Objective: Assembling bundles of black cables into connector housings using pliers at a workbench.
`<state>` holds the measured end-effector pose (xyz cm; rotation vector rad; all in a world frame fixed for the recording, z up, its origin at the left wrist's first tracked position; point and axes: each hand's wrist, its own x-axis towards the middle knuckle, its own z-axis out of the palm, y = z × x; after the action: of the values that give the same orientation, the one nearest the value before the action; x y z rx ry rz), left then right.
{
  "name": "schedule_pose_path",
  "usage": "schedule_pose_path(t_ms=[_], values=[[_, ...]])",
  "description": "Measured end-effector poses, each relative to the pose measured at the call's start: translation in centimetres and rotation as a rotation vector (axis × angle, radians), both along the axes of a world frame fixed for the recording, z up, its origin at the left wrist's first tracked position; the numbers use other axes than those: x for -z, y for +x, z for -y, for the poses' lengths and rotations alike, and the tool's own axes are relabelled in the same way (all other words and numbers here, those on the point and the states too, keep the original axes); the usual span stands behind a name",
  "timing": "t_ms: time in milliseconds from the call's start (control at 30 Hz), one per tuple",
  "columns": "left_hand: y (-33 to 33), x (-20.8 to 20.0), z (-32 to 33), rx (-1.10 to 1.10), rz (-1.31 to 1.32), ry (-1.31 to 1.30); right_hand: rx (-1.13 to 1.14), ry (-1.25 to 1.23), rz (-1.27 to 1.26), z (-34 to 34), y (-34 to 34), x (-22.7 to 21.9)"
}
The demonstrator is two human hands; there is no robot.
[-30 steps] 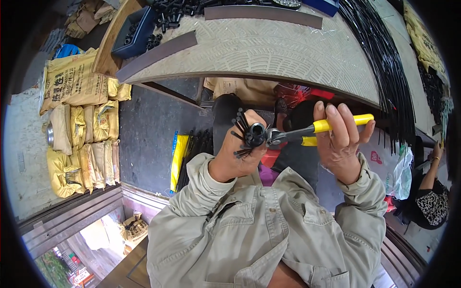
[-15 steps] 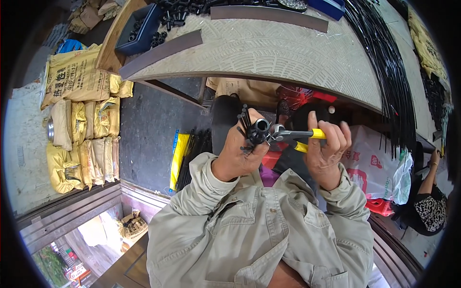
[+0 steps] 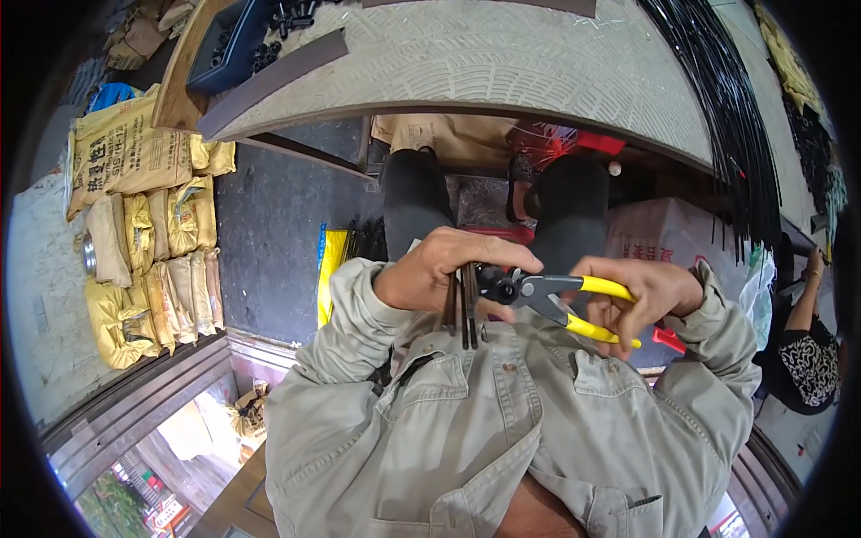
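Note:
My left hand (image 3: 429, 269) is closed around a short black tubular part (image 3: 500, 285) in front of my chest. Several thin dark rods (image 3: 463, 314) stick out from under its fingers and point back at my shirt. A pair of pliers (image 3: 599, 331) with yellow grips is in my right hand (image 3: 662, 289), its handles spread apart. The grey jaws are at the right side of the black part; whether they bite on it I cannot make out. My left palm hides part of the black piece.
Ahead stands a table (image 3: 502, 76) with a pale textured top and a dark metal strip (image 3: 278, 81). A blue bin (image 3: 231, 49) sits at its left end; long black strands (image 3: 731, 134) hang over its right. Yellow sacks (image 3: 126, 157) are stacked left. Another person (image 3: 801, 363) is at far right.
My left hand has turned the black part, so the rods now point toward me. The pliers' handles have spread wider and my right hand has shifted right. The whole view has shifted slightly.

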<state>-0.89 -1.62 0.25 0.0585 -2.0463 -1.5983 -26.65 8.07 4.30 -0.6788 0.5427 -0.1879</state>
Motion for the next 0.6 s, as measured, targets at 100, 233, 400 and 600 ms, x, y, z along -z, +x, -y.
schedule_pose_path(t_ms=[100, 233, 400, 600], values=[[0.5, 0.5, -0.5, -0.154, 0.049, -0.075, 0.175, -1.086, -0.649, -0.5, 1.4, -2.0], [0.3, -0.3, 0.0, -0.143, 0.079, -0.035, 0.184, -1.359, -0.968, -1.8, 1.9, -2.2], [0.1, -0.1, -0.2, 0.054, 0.015, 0.021, 0.098, 0.058, -0.093, -1.6, -0.2, -0.3], [0.4, -0.1, -0.3, -0.144, 0.057, -0.013, 0.135, -1.630, -1.141, -2.3, 2.8, -1.7]])
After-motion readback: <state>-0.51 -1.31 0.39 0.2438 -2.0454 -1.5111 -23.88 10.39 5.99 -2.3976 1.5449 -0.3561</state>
